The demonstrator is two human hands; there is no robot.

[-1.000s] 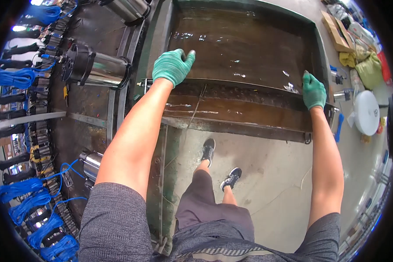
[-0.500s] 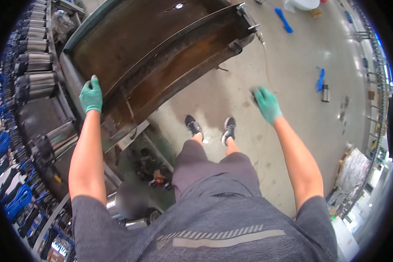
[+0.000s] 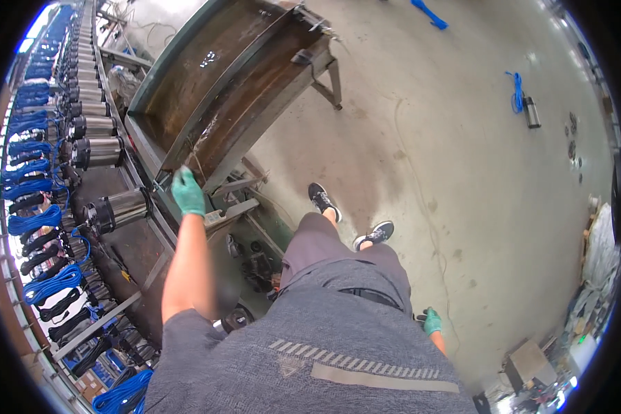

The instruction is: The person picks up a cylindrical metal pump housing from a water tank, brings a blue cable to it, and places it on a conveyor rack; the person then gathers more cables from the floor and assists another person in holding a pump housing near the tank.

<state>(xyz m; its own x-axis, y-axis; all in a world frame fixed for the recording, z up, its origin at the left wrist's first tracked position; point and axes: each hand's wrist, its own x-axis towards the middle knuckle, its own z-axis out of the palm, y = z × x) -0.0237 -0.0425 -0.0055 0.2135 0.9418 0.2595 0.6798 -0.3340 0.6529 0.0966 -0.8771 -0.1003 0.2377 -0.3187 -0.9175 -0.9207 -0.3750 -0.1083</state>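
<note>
My left hand (image 3: 188,192), in a green glove, is at the near end of a long water-filled metal trough (image 3: 222,83). Its fingers are bunched together, and what they hold, if anything, is hidden. A thin cord or wire (image 3: 197,148) crosses the trough just beyond the fingertips. Low beside my right hip hangs my right hand (image 3: 431,321), also gloved in green. Its fingers look loose and apart, with a dark patch at them that may be part of the glove.
Along the left runs a conveyor with steel cylindrical pumps (image 3: 121,209) and coiled blue cables (image 3: 52,284). A cylinder (image 3: 531,112) with blue cable lies on the floor at right. Another blue bundle (image 3: 430,14) is farther off. Plastic-wrapped goods (image 3: 604,245) stand far right.
The view has turned and shifted, so the trough appears smaller and more of the conveyor shows. My left hand is now at the trough's near end. My right hand has dropped to my side.
</note>
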